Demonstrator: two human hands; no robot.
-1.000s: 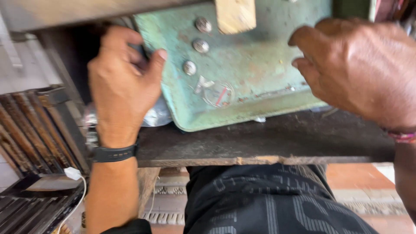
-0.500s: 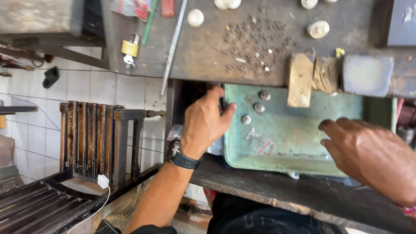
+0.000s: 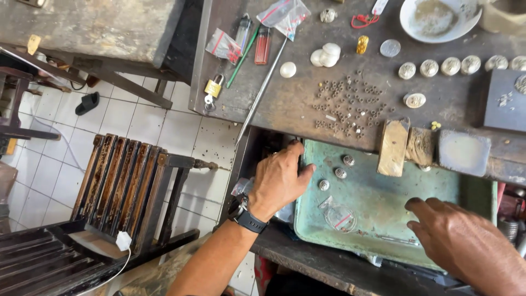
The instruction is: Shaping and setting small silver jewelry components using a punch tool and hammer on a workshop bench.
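under the bench edge: green metal tray (image 3: pixel 383 214), pulled out like a drawer below the worktop (image 3: pixel 307 104), worn paint, sits between the two hands.
tray contents: three small round silver pieces (image 3: pixel 340 173) near its upper left, a small clear bag (image 3: pixel 339 218) lying flat near the middle.
left hand (image 3: pixel 278 181): fingers curled over the tray's left rim, thumb on the inner side, gripping that edge; black watch (image 3: pixel 249 215) on the wrist.
right hand (image 3: pixel 466 244): lies on the lower right part of the tray, fingers stretched and slightly spread, nothing pinched; cannot tell how firmly it presses.
bench front: wooden block (image 3: pixel 393 147) and two grey pads overhang the tray's far edge.
worktop above: scatter of tiny metal rings (image 3: pixel 350 104), a row of round silver pieces (image 3: pixel 438 67), white discs (image 3: pixel 326 56), long metal rod (image 3: pixel 263 90), brass padlock (image 3: pixel 212 87), lighter (image 3: pixel 262 46), white bowl (image 3: pixel 438 17).
floor to the left: white tiles, dark wooden chair (image 3: pixel 126 192) with slatted back, a black sandal (image 3: pixel 87 102) further off.
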